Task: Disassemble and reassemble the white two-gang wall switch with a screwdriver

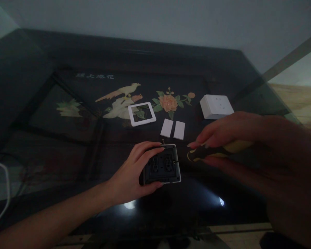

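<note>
My left hand (134, 169) wraps round the left side of a square wall switch base (167, 169), fingers on its far edge and thumb on its near edge. The base has a white rim and a dark inside with two switch mechanisms facing up. A small screw (163, 141) stands by its far edge. My right hand (238, 145) is closed on the yellow and black handle of a screwdriver (220, 152), pointing left toward the base's right edge. Its shaft is hard to make out against the dark table.
Beyond the base lie two white switch rocker plates (173, 129) and a white square cover frame (141, 114). A white box-shaped socket (216, 106) sits farther right. The glossy dark table (67, 155) carries a bird-and-flower picture. A white cable (7, 183) curves at the left.
</note>
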Action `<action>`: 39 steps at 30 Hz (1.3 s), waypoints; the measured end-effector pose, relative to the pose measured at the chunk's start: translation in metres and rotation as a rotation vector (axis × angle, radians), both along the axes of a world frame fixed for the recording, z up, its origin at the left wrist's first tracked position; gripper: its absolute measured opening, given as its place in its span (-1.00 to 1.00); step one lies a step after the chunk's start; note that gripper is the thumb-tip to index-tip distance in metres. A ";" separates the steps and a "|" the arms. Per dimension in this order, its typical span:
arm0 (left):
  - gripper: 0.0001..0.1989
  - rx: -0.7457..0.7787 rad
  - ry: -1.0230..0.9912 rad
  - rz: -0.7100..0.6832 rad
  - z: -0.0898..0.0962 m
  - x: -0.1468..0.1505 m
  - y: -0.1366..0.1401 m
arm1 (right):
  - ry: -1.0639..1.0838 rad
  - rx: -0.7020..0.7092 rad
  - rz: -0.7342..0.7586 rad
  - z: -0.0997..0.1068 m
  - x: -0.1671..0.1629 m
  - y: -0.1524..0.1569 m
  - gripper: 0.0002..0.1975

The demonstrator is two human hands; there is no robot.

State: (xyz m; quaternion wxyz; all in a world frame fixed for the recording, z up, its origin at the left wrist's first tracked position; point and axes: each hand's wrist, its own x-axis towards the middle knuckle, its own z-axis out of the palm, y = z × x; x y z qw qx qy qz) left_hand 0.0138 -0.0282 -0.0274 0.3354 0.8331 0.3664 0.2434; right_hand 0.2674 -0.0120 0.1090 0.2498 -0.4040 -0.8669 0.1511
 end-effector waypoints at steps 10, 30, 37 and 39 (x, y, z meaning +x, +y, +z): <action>-0.24 0.030 0.018 0.005 -0.002 0.002 -0.001 | -0.016 0.071 -0.003 -0.003 -0.002 -0.006 -0.83; -0.25 0.009 -0.006 -0.007 0.000 0.002 0.002 | -0.076 0.112 -0.054 -0.004 -0.005 -0.010 -0.86; -0.25 0.011 -0.018 -0.016 -0.001 -0.001 0.001 | -0.067 0.070 -0.056 -0.004 -0.003 -0.010 -0.86; -0.25 0.008 -0.018 -0.020 -0.001 -0.002 0.001 | -0.072 0.066 -0.050 -0.004 -0.003 -0.010 -0.85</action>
